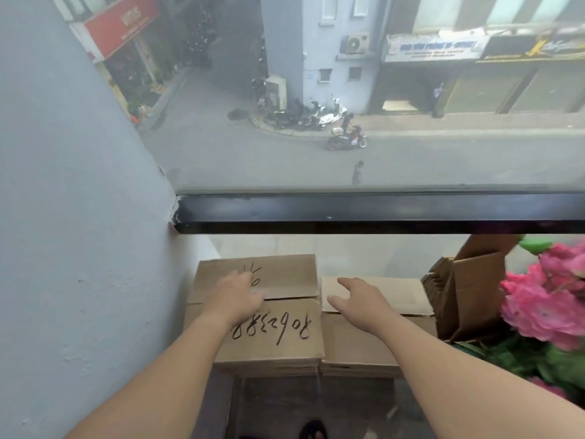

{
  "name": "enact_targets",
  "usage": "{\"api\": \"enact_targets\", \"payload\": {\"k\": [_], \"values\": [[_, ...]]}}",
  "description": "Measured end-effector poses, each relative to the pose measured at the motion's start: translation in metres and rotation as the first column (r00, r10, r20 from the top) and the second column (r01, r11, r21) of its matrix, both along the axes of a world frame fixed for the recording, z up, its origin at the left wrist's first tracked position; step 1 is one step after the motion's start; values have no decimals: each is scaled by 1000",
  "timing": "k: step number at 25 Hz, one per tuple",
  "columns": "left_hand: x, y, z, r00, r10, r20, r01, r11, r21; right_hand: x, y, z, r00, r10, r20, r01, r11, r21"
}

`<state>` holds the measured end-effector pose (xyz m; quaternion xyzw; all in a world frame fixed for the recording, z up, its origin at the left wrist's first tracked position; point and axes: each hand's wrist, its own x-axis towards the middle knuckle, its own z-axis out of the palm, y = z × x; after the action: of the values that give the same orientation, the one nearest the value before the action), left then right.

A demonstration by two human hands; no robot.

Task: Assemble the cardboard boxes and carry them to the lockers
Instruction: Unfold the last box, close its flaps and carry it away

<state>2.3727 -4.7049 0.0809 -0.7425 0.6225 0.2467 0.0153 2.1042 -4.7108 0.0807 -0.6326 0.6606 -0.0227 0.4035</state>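
Left hand (pixel 242 294) lies flat, fingers spread, on the marked box (pixel 269 331) hard against the left wall (pixel 79 248). Right hand (pixel 357 301), open and holding nothing, rests on the neighbouring box (pixel 364 346), flowers (pixel 544 299) crowding right.

Soft, hazy daylight enters through the window (pixel 348 90), washing out the street beyond. Shadows stay faint. Wide-angle distortion bends the edges; the pink flowers (pixel 544 299) blur.
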Motion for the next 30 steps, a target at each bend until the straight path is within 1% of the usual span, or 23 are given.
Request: {"api": "enact_targets", "payload": {"k": [4, 7, 10, 14, 16, 19, 22, 25, 26, 27, 28, 29, 30], "values": [[-74, -18, 30, 973, -213, -85, 215, 977, 17, -67, 25, 35, 985, -173, -19, 172, 985, -27], [-130, -28, 49, 933, -342, -111, 344, 939, 1, -125, 51, 63, 947, -320, -18, 319, 946, -55], [-205, -21, 70, 871, -472, -137, 475, 880, -14, -188, 98, 87, 873, -488, 4, 486, 869, -96], [-311, 19, 93, 742, -656, -137, 655, 753, -59, -257, 188, 108, 763, -643, 63, 646, 757, -100], [-361, 53, 104, 655, -745, -128, 745, 665, -51, -288, 242, 116, 682, -727, 78, 731, 675, -102], [-439, 116, 122, 485, -868, -103, 867, 493, -67, -332, 340, 124, 545, -836, 58, 835, 535, -127], [-512, 183, 137, 359, -926, -115, 927, 368, -76, -369, 435, 129, 420, -906, 49, 899, 407, -161], [-576, 257, 148, 193, -972, -135, 973, 207, -100, -396, 521, 132, 263, -962, 69, 954, 248, -170], [-597, 285, 150, 159, -975, -157, 979, 176, -98, -403, 550, 134, 210, -975, 72, 966, 195, -169], [-616, 312, 151, 134, -969, -209, 984, 156, -92, -410, 579, 133, 152, -985, 76, 977, 139, -162], [-633, 339, 152, 131, -956, -261, 986, 154, -68, -417, 607, 130, 99, -992, 80, 984, 86, -156], [-650, 362, 148, 118, -952, -281, 988, 141, -62, -422, 633, 127, 49, -996, 78, 988, 37, -148], [-666, 386, 147, 88, -956, -279, 993, 106, -52, -426, 658, 125, 1, -998, 70, 990, -9, -144]]}}
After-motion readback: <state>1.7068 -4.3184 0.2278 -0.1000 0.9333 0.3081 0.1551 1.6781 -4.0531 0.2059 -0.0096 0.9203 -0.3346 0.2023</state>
